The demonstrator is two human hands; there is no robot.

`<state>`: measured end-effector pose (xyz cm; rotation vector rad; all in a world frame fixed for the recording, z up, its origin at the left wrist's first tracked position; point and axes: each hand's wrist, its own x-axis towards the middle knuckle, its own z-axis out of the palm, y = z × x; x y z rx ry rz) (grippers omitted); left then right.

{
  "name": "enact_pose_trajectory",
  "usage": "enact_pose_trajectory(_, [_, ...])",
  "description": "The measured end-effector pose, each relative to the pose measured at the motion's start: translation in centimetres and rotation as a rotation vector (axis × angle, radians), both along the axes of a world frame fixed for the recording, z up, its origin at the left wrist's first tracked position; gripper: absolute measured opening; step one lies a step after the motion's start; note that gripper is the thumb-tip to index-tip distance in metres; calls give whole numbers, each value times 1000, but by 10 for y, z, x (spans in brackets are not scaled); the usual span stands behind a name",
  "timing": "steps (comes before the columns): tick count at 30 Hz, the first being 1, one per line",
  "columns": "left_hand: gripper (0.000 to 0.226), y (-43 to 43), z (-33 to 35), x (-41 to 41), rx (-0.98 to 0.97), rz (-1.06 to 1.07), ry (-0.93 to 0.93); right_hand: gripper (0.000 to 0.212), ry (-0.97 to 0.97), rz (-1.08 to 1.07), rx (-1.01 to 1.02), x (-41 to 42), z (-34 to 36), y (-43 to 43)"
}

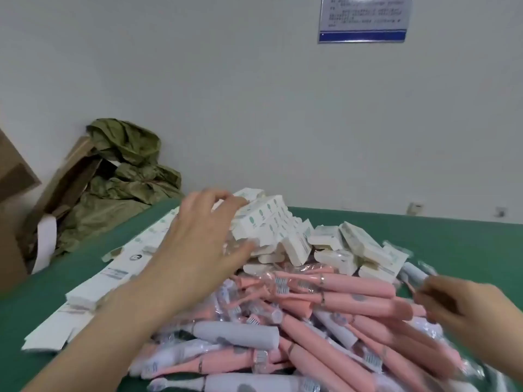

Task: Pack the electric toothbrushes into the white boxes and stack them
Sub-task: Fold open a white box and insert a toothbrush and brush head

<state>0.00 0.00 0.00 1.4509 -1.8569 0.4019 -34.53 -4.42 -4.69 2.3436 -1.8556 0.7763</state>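
Note:
A big heap of pink and pale lilac electric toothbrushes (pixel 334 301) in clear wrappers covers the near part of the green table (pixel 452 236). Behind it rises a stack of packed white boxes (pixel 268 222), with more boxes (pixel 351 250) tumbled to its right. My left hand (pixel 203 236) reaches over to the stack's left side, fingers and thumb spread around the top box. My right hand (pixel 458 304) hovers over the right of the heap, blurred, pinching the thin neck of a pink toothbrush (pixel 411 288).
Rows of flat, unfolded white cartons (pixel 113 278) lie along the table's left side. Off the table at the left stand brown cardboard boxes (pixel 17 193) and crumpled olive-green wrapping (pixel 127 176). A white wall with a blue-framed notice (pixel 363 18) is behind.

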Motion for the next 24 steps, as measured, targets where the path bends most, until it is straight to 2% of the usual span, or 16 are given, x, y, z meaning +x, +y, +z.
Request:
enact_pose_trajectory(2, [63,-22,-1,-7,113,184,-151,30,-22,56,19,18,7,2])
enact_pose_trajectory(4, [43,-34,-5,-12,154,249,-249,25,-85,134,20,36,17,3])
enact_pose_trajectory(7, [16,-35,-13,-13,-29,199,-190,19,-159,194,47,51,28,-2])
enact_pose_trajectory(10, [26,-38,-17,-16,-244,16,-141,18,-301,250,96,75,42,-12])
enact_pose_trajectory(13, [35,-39,-18,-21,-395,-119,-53,20,-589,319,216,110,47,-25])
enact_pose_trajectory(15, [37,-41,-17,-23,-444,-157,-5,27,-913,377,405,133,49,-31])
enact_pose_trajectory(18, [35,-41,-7,-25,-503,-282,-54,39,-1389,450,633,153,60,-35])
enact_pose_trajectory(21, [35,-41,-2,-26,-524,-392,-51,26,-1578,556,657,159,66,-35])
enact_pose_trajectory(24, [74,-42,-3,-31,-399,-346,295,17,-1712,571,661,162,67,-32])
